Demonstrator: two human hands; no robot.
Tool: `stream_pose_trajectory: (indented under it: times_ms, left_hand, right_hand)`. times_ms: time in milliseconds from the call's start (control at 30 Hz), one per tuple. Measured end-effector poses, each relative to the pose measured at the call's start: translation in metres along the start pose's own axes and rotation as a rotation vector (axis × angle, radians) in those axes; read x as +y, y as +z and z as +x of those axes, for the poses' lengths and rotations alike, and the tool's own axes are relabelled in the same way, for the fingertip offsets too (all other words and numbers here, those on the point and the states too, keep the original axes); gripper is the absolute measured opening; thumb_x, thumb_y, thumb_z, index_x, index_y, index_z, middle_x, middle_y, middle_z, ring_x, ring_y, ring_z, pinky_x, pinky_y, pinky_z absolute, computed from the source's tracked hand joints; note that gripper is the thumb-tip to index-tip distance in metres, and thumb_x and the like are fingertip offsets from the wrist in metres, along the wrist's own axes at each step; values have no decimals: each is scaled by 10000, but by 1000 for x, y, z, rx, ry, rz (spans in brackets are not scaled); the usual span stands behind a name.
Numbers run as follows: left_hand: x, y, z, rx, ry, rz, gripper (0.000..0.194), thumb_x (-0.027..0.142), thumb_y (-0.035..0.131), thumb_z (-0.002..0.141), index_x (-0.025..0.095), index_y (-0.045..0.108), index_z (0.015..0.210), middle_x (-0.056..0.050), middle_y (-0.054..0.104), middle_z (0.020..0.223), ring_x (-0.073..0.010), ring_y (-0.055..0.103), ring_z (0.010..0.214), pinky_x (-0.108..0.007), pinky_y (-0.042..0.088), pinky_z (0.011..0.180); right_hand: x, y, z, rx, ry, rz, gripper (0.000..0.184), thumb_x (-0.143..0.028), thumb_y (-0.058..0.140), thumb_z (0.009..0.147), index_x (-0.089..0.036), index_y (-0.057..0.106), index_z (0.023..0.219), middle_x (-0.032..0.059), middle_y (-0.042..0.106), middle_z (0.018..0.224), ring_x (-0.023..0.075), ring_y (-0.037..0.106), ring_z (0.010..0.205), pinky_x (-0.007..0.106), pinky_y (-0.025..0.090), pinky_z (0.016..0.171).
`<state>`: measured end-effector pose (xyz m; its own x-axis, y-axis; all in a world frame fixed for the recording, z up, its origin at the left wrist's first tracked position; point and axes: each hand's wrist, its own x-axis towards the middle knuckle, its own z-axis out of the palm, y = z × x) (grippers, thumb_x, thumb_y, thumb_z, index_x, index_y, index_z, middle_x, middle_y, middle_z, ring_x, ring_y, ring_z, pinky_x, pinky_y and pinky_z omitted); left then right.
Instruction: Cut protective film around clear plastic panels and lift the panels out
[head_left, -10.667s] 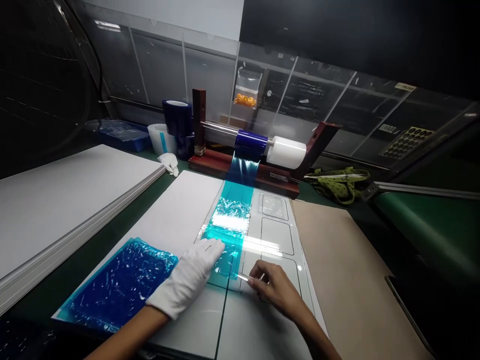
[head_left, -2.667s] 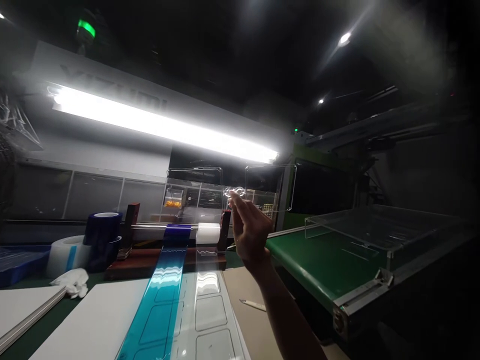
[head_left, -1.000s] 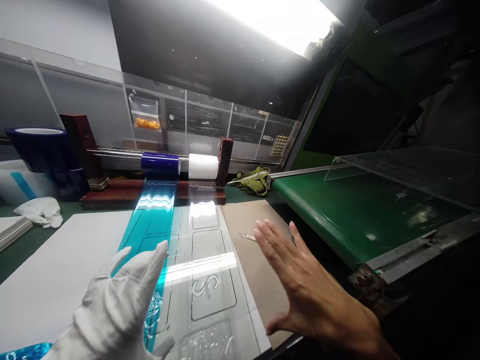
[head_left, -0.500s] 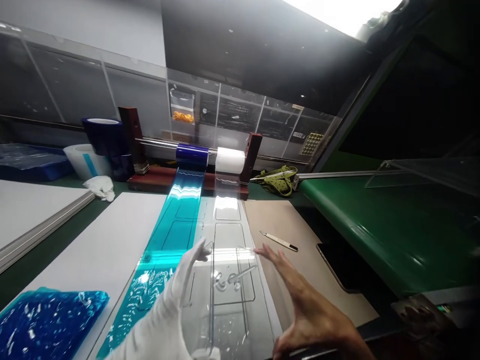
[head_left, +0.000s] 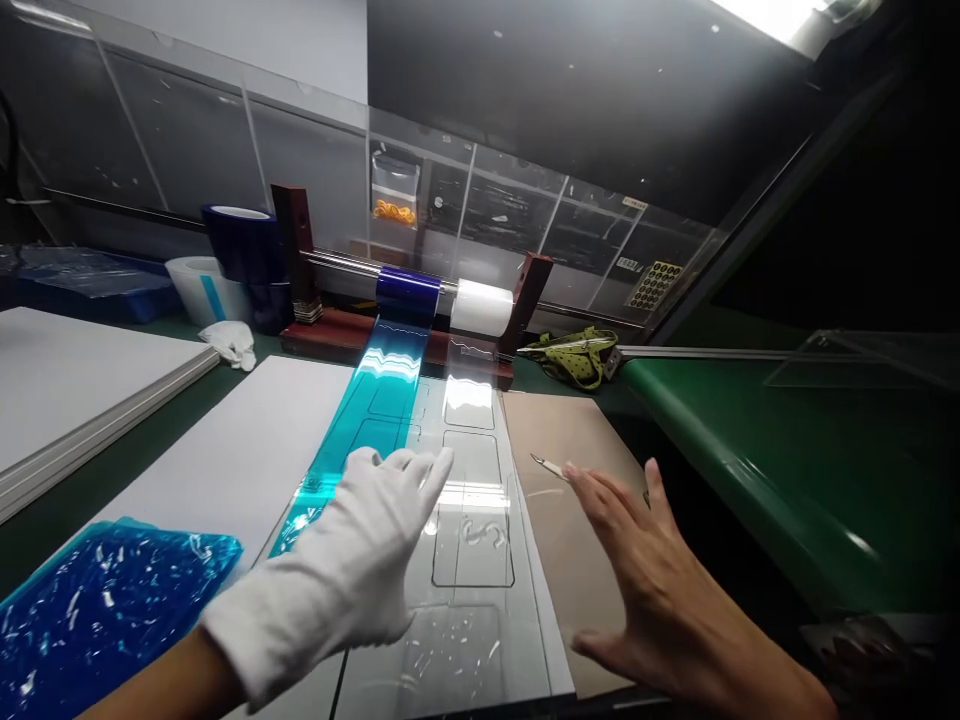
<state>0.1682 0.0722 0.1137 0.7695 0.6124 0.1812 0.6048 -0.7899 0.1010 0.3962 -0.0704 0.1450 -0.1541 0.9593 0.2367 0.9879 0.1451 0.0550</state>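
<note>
A clear plastic sheet (head_left: pixel 469 590) scored with rounded-rectangle outlines lay on a white board (head_left: pixel 247 440). A strip of blue protective film (head_left: pixel 360 430) ran along its left side from a roll (head_left: pixel 409 296) on a wooden roller stand (head_left: pixel 322 338). The white-gloved left hand (head_left: pixel 330 570) was held open over the strip, gripping nothing; contact could not be told. The bare right hand (head_left: pixel 645 590) was spread wide and empty above a kraft board (head_left: pixel 585 430), near a craft knife (head_left: pixel 551 466). Those bare fingers were judged exposed to its blade, and the rippled film could have been creased by a careless glove.
</note>
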Motion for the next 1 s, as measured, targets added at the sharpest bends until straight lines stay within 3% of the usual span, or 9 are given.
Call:
stream_pose_trajectory:
  times_ms: [67, 167, 333, 433, 500, 567, 767, 867, 1000]
  left_hand:
    - [-8, 2, -9, -75, 67, -124, 1195, 435, 677, 473, 80, 121, 1470, -249, 478, 1248, -443, 490, 1092, -630, 420, 894]
    - [-19, 3, -22, -171, 145, -344, 1191, 433, 680, 538, 236, -29, 1475, -154, 310, 1452, -346, 397, 1273, -486, 431, 1009]
    - [-24, -4, -30, -373, 241, -515, 1157, 293, 707, 502, 389, 56, 1454, -51, 312, 1479, -314, 416, 1283, -453, 444, 1016]
    - [-10, 7, -30, -193, 156, -380, 1129, 384, 698, 517, 323, 93, 1469, -116, 371, 1430, -371, 445, 1235, -529, 445, 979]
    - [7, 22, -26, 70, -86, -192, 1120, 473, 679, 538, 190, 126, 1470, -208, 404, 1358, -436, 432, 1204, -608, 393, 966]
    - [24, 38, -20, 230, -318, -90, 1150, 543, 665, 539, 83, 132, 1449, -267, 408, 1305, -474, 434, 1166, -637, 370, 942]
    - [38, 64, -25, 353, -421, -334, 1246, 715, 617, 520, 108, 62, 1456, -235, 392, 1330, -439, 439, 1192, -583, 425, 932]
    - [35, 64, -39, 343, -437, -460, 1281, 790, 591, 492, 152, 68, 1472, -206, 398, 1340, -441, 433, 1217, -611, 433, 937]
    - [38, 58, -57, 283, -498, -621, 1213, 812, 573, 518, 249, 88, 1476, -145, 405, 1376, -416, 444, 1235, -644, 402, 977]
  right_hand:
    - [11, 8, -19, -47, 41, 101, 1162, -374, 737, 630, -140, 18, 1512, 202, 328, 1482, 439, 257, 1363, 721, 203, 1039]
    - [18, 15, -40, -131, 89, 245, 1179, -412, 761, 623, -154, 30, 1511, 221, 288, 1497, 458, 106, 1363, 655, 434, 910]
    - [22, 18, -49, -241, 21, 456, 1191, -377, 783, 644, -192, -13, 1510, 196, 289, 1506, 390, 129, 1377, 590, 365, 1008]
    - [20, 26, -50, -216, 40, 528, 1226, -455, 779, 642, -207, -55, 1506, 206, 308, 1496, 377, 203, 1380, 581, 319, 1045]
    - [16, 37, -50, -151, 179, 522, 1272, -501, 783, 613, -204, -77, 1502, 229, 320, 1482, 406, 218, 1375, 599, 355, 1013]
    - [12, 51, -48, -90, 321, 507, 1302, -528, 782, 595, -195, -95, 1498, 237, 351, 1457, 425, 239, 1367, 617, 366, 994]
    - [34, 108, -46, -18, 548, 420, 1161, -510, 685, 728, -223, -151, 1481, 188, 373, 1436, 379, 299, 1364, 693, 50, 1063]
    - [52, 139, -54, -83, 594, 409, 1226, -545, 702, 684, -235, -186, 1470, 175, 389, 1427, 362, 333, 1350, 689, 8, 1064]
    - [72, 156, -57, -132, 632, 380, 1236, -598, 696, 656, -215, -141, 1482, 186, 253, 1510, 363, 195, 1405, 675, -2, 1075]
